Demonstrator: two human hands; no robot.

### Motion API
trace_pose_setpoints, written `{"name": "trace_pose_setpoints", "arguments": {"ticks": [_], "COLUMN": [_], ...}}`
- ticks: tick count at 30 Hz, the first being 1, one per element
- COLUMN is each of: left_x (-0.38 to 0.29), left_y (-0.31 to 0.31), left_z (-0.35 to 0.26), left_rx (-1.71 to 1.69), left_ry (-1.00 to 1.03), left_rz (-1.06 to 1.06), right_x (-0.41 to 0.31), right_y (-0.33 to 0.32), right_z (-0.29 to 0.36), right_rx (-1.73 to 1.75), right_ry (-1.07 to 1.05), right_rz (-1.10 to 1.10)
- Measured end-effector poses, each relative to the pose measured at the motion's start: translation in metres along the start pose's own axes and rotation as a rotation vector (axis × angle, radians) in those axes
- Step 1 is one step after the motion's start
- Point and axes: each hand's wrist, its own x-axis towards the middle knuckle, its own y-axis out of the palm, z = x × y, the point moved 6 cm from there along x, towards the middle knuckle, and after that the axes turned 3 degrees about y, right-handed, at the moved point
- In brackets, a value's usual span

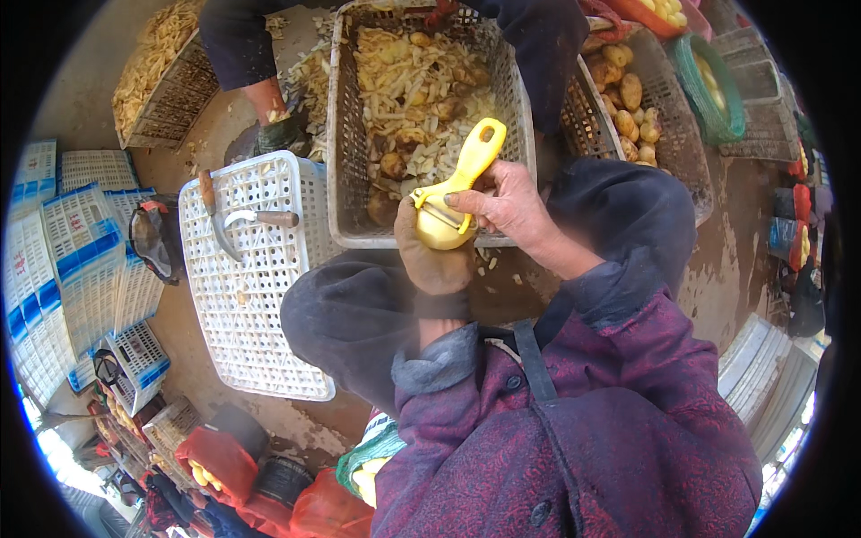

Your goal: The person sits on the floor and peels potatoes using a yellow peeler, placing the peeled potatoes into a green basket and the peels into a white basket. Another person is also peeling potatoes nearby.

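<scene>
My left hand (434, 259), in a brown work glove, holds a peeled yellow potato (437, 231) over the near edge of a plastic crate. My bare right hand (514, 205) grips a yellow Y-shaped peeler (474, 158), its blade lying against the potato and its handle pointing up and away. Below them the crate (430, 240) holds peelings (417, 87) and some unpeeled potatoes (392, 165). To the left, a curved knife (222, 222) with a wooden handle and a smaller hooked knife (259, 217) lie on an upturned white crate (249, 316).
Another person's legs (235, 47) straddle the crate's far end. A crate of unpeeled potatoes (631, 92) stands at right, near a green mesh bag (706, 87). A crate heaped with peelings (168, 94) is at upper left; stacked white crates (81, 262) stand at far left.
</scene>
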Motion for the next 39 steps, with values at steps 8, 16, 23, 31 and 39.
{"name": "trace_pose_setpoints", "arguments": {"ticks": [8,16,23,31,39], "left_x": [-0.001,-0.011,-0.003,-0.005,-0.007], "left_y": [-0.001,0.023,0.009,0.011,0.024], "left_z": [-0.010,-0.015,-0.006,-0.007,-0.012], "left_rx": [0.111,-0.041,-0.133,0.026,-0.113], "left_ry": [0.131,0.075,-0.032,0.027,0.049], "left_rz": [0.027,-0.089,-0.199,-0.065,0.091], "right_x": [0.030,0.035,0.011,-0.006,0.030], "right_y": [-0.047,-0.061,-0.037,-0.009,-0.069], "right_z": [-0.022,-0.018,0.007,0.007,-0.022], "right_rx": [-0.300,-0.037,0.264,0.224,0.136], "right_ry": [0.040,0.031,-0.020,-0.093,0.019], "right_rz": [-0.176,-0.200,-0.074,0.009,-0.238]}}
